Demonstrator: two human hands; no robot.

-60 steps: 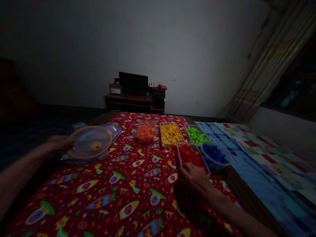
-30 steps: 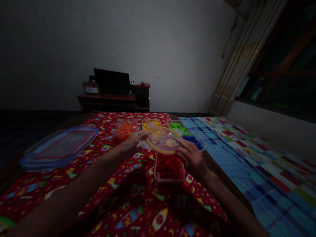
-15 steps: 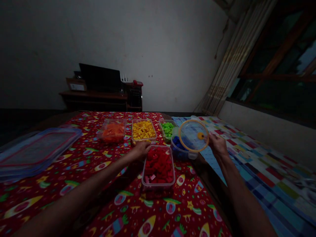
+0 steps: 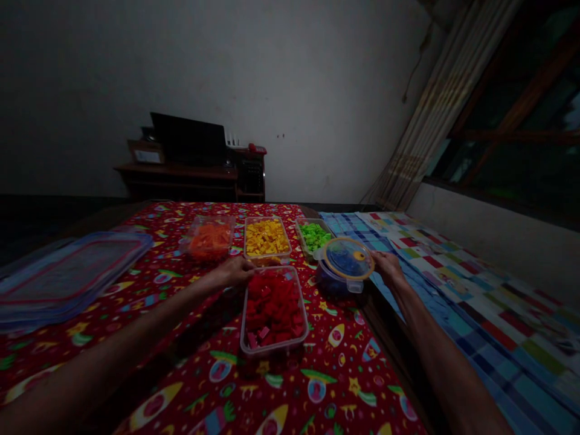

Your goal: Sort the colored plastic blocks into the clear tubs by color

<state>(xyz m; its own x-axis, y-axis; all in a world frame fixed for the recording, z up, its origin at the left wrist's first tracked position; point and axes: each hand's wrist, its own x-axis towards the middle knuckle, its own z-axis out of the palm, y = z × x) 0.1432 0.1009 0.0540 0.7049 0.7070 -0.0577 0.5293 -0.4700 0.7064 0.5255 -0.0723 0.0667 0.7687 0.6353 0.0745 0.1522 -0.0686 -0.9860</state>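
Note:
My left hand (image 4: pixel 238 271) grips the far left corner of a clear plastic container (image 4: pixel 275 348) filled with red building bricks (image 4: pixel 274 307). In my right hand (image 4: pixel 386 266) is the edge of a round clear lid (image 4: pixel 347 258) with an orange rim and an orange knob. The lid lies over the round tub (image 4: pixel 334 286) of blue bricks, slightly tilted; whether it is seated all round I cannot tell. Behind these stand a box of green bricks (image 4: pixel 313 236), a box of yellow bricks (image 4: pixel 266 236) and a box of orange bricks (image 4: pixel 209 240).
Several flat clear lids (image 4: pixel 72 275) are stacked at the left on the red patterned tablecloth (image 4: pixel 181 368). To the right, past the table edge, lies a bed with a checked cover (image 4: pixel 471 284). A desk with a monitor (image 4: pixel 189 140) stands by the far wall.
My right hand has lowered the round lid from a raised tilt onto the blue tub. My left hand has pulled the red brick container leftward, away from the tub.

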